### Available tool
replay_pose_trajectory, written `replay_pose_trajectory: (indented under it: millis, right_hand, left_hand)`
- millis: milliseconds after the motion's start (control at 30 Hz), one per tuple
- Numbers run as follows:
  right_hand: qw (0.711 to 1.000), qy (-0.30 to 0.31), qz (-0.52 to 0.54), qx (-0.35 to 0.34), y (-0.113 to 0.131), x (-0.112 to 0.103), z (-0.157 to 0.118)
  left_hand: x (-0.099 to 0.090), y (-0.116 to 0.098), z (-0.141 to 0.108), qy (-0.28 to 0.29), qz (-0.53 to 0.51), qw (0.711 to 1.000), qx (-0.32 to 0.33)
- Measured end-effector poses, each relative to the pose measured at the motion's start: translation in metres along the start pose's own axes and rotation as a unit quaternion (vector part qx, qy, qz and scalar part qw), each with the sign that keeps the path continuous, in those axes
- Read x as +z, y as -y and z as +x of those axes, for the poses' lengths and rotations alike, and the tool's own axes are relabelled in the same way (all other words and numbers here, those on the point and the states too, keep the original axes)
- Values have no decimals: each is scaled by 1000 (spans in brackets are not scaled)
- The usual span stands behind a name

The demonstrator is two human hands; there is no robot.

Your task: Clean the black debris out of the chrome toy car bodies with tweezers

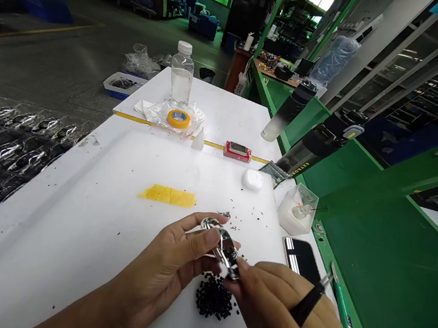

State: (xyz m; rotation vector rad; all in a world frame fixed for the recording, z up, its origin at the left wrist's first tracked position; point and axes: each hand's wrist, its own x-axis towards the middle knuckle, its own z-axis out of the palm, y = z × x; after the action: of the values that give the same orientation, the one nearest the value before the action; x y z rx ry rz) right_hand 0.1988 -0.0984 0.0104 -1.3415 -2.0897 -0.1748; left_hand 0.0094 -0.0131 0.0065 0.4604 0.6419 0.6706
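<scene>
A small shiny silver-and-black part (225, 246) is held above the white work surface. My left hand (172, 256) grips its far end between thumb and fingers. With thumb and forefinger, my right hand (284, 305) pinches the near end of the same part. Dark tweezers (307, 303) also lie in my right hand, their metal tips pointing away to the upper right. Below the part sits a pile of small black pieces (214, 297). Tiny dark bits (224, 214) are scattered just beyond my hands.
Yellow tape (169, 195) lies on the white mat (104, 213). Farther off stand a clear bottle (181, 76), an orange tape roll (178, 118) and a red box (238, 151). At right are a phone (302, 260), a clear box (297, 211), a green cutter (345, 309) and dark bottles (288, 111).
</scene>
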Motion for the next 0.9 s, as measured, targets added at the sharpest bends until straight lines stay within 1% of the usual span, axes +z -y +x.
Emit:
replay_pose_trajectory:
  millis: [33,67,100,133,167,200,233,267,333,400,467,500,567,667,800,900]
  right_hand:
    - [999,-9,23,27,-1,-1,-6]
    - [995,-18,63,72,-4,-3,-12]
    - [983,-20,125,131,-7,-6,-19]
    - [960,-16,197,197,-10,-8,-26]
    - [931,-7,259,258,-13,-10,-32]
    - [904,7,296,309,-14,-12,-37]
    - [886,25,305,349,-14,-13,-40]
    - [876,46,291,382,-11,-14,-42]
    - [861,63,243,443,-1,-12,-38]
    - [823,63,256,504,11,-7,-30]
    - [790,52,303,530,19,0,-21]
    - [785,53,322,527,20,3,-18]
    - [787,58,339,513,19,10,-16]
    - [792,58,334,508,15,15,-19]
    - [791,63,329,511,13,18,-22]
    - [788,71,328,516,14,17,-21]
  left_hand:
    - [2,0,0,-12,-4,1000,7]
    - [3,-1,0,-29,-2,1000,13]
    - [4,-3,0,-49,4,999,17]
    - [5,-4,0,-68,10,997,21]
    - [6,-6,0,-87,16,996,22]
    - [6,-7,1,-104,24,994,22]
    - [6,-8,1,-120,32,992,24]
    - [6,-8,1,-132,40,990,29]
    - [5,-8,1,-151,64,986,39]
    - [5,-6,1,-160,98,981,55]
    - [5,-5,0,-152,141,976,70]
    - [5,-5,0,-147,165,972,76]
    - [5,-4,0,-145,215,962,84]
    - [4,-3,1,-148,273,946,92]
    - [2,-2,5,-131,286,944,102]
    - [2,-2,6,-135,296,941,98]
